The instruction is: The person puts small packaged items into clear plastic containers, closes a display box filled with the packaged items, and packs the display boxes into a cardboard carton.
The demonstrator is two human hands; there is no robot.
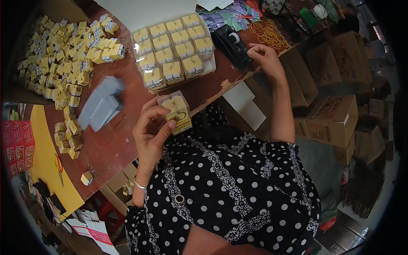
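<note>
My left hand [149,131] grips a small clear plastic box [177,111] between thumb and fingers, just above the table's front edge. Inside the box is a yellow block-shaped piece with a small metal ring or chain. Over on the right, my right hand [267,61] is beside a black tape dispenser [231,46]. Its fingers are curled in towards the thumb, and whatever they may pinch is too small to make out. An open carton [209,67] behind my left hand holds rows of similar clear boxes with yellow pieces.
Loose yellow-and-white blocks [63,59] are heaped at the left, with several trailing forward. Flat clear sleeves [101,104] lie beside them. Coloured packets [231,15] and rubber bands [270,34] are at the back. Scissors [58,168] rest on a yellow sheet. Cardboard boxes [329,119] stand right.
</note>
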